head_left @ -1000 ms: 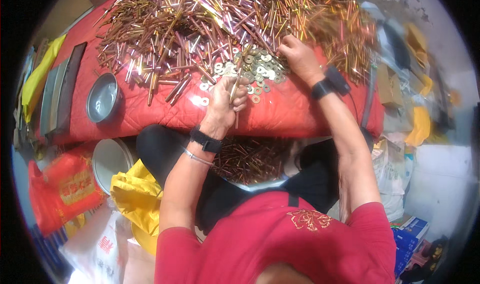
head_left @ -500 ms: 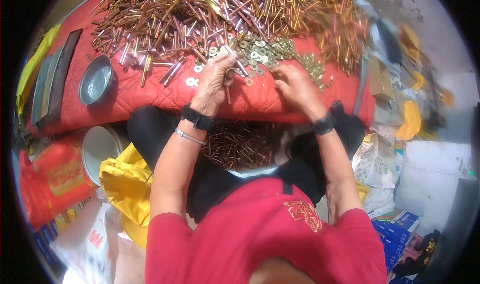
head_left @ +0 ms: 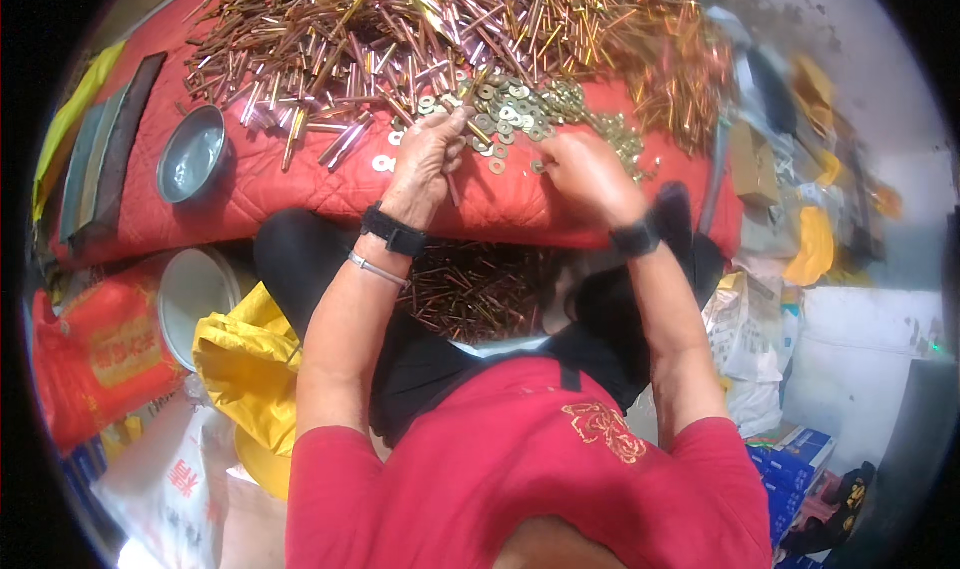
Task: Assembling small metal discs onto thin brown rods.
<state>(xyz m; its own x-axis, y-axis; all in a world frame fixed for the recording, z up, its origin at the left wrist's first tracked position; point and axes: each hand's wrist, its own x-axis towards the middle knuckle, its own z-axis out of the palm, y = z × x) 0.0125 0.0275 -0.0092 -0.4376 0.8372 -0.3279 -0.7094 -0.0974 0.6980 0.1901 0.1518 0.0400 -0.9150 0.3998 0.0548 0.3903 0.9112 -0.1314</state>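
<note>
My left hand (head_left: pixel 428 164) is closed at the near edge of the metal pile, fingers curled round a slim metal tube (head_left: pixel 480 131) that points away to the right. A reddish rod end (head_left: pixel 454 190) shows below the fist. Beside it, on the right, my right hand (head_left: pixel 590 174) is bent down with fingers pinched together. A small washer (head_left: pixel 538 167) shows at its fingertips. Loose washers (head_left: pixel 508 114) lie between and beyond both hands, and small brass-coloured nuts (head_left: pixel 615 129) are heaped past the right hand.
A large pile of metal tubes (head_left: pixel 330 49) covers the far part of the red quilted cloth (head_left: pixel 290 204). A metal bowl (head_left: pixel 192 154) stands at left. More rods (head_left: pixel 475 294) lie below, between my legs. A yellow bag (head_left: pixel 240 369) and a cardboard box (head_left: pixel 752 164) flank me.
The silvery tube that stood out above my left hand no longer shows there. My right hand has turned downward and shifted slightly nearer, and a washer now shows at its fingertips.
</note>
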